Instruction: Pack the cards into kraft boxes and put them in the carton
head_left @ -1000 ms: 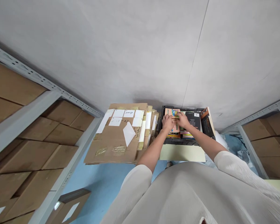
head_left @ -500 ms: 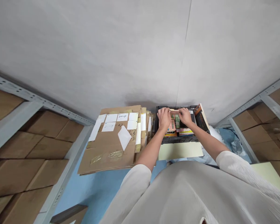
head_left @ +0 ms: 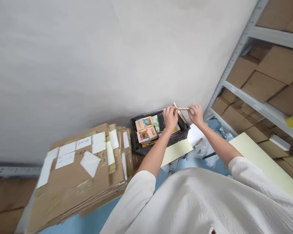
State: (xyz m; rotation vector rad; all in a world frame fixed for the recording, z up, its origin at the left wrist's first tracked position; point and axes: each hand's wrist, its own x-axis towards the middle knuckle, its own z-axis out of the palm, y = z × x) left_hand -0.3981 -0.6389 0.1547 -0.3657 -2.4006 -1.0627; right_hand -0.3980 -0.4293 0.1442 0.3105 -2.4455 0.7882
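A dark plastic crate (head_left: 136, 144) stands against the white wall, filled with books. Two pink-covered books (head_left: 146, 129) lie flat at its left side. My left hand (head_left: 170, 117) and my right hand (head_left: 196, 114) are both closed on the ends of a thin book (head_left: 182, 109), held edge-on above the crate's right side. Both my arms in white sleeves reach forward from the bottom of the view.
A stack of flattened cardboard boxes (head_left: 75, 175) with white labels lies left of the crate. A metal shelf rack (head_left: 249, 100) with cardboard boxes stands at the right. A pale yellow board (head_left: 263, 162) lies at the right, another pale sheet (head_left: 175, 151) before the crate. The floor is blue.
The camera has swung to the right. My hands have lifted a thin book out of the crate and moved it toward the crate's right side.
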